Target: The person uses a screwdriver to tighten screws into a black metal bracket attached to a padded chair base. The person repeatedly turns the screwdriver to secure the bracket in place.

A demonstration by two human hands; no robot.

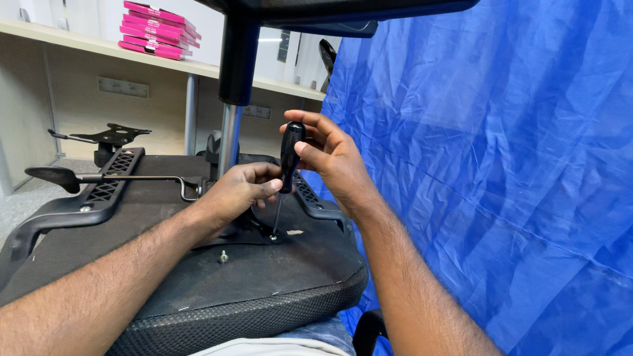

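Head view: right hand point(333, 158) grasps a black screwdriver point(289, 157) upright; left hand point(234, 194) pinches its lower handle, at seven o'clock. Pink flat boxes point(158, 29) stacked on the shelf point(86, 45) at eleven o'clock.

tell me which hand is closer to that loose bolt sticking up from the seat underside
Left. The left hand rests on the seat underside just above the bolt, steadying the screwdriver. The right hand is higher and further right, gripping the handle top.
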